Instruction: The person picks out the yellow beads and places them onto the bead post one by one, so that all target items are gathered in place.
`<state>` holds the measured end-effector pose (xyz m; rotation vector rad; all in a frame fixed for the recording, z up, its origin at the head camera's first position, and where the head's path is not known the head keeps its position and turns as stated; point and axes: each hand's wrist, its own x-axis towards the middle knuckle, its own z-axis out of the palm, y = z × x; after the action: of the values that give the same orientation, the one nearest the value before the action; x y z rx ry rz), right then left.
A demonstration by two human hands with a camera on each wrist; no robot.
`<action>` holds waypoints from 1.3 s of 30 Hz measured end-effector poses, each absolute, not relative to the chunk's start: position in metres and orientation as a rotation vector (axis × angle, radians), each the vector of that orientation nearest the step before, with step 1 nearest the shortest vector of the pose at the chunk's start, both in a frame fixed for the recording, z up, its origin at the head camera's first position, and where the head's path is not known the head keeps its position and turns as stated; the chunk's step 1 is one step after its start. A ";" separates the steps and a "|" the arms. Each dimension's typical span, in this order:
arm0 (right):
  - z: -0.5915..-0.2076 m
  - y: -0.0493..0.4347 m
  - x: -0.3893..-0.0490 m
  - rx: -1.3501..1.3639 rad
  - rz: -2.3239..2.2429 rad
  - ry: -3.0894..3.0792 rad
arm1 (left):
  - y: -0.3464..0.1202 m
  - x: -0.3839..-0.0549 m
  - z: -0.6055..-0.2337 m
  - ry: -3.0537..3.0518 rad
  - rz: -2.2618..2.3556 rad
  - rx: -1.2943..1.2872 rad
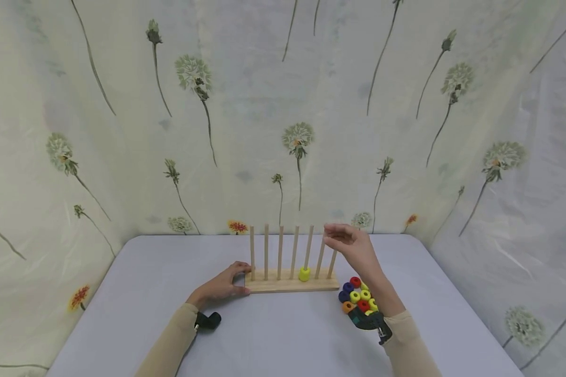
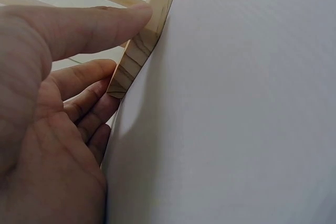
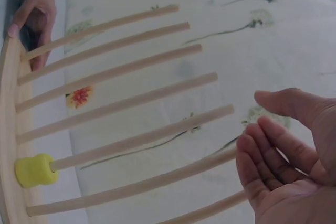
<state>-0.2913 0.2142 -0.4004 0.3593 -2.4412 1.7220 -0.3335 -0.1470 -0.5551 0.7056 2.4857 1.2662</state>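
A wooden stand (image 1: 287,286) carries a row of several upright pegs (image 1: 280,254). Its left end is pinched by my left hand (image 1: 220,285), thumb on the near side and fingers behind, as the left wrist view shows at the wooden end (image 2: 131,59). Yellow beads (image 3: 35,170), seemingly two stacked, sit at the foot of the fifth peg from the left. Beside the tops of the two rightmost pegs is my right hand (image 1: 356,250). In the right wrist view its fingers (image 3: 262,174) are loosely bent, thumb apart, with nothing visible between them.
Loose beads in red (image 1: 355,281), blue (image 1: 348,287), yellow (image 1: 365,295) and orange (image 1: 348,308) lie right of the stand, partly under the right forearm and its wrist mount (image 1: 368,319). A flower-printed curtain (image 1: 245,131) hangs behind the white table (image 1: 273,335).
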 end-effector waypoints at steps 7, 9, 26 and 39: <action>-0.413 0.231 -0.283 0.439 1.699 -2.569 | -0.147 -0.334 -0.555 2.482 1.262 0.697; -0.419 0.236 -0.281 0.460 1.707 -2.605 | -0.147 -0.334 -0.556 2.483 1.266 0.693; -0.447 0.278 -0.272 0.520 1.710 -2.717 | -0.147 -0.334 -0.558 2.485 1.275 0.704; -0.463 0.323 -0.274 0.419 1.680 -2.730 | -0.147 -0.334 -0.557 2.487 1.274 0.696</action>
<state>-0.2744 0.3233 -0.4635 0.4191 -2.7305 1.6804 -0.3341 -0.1468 -0.5567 0.6959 2.4867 1.2742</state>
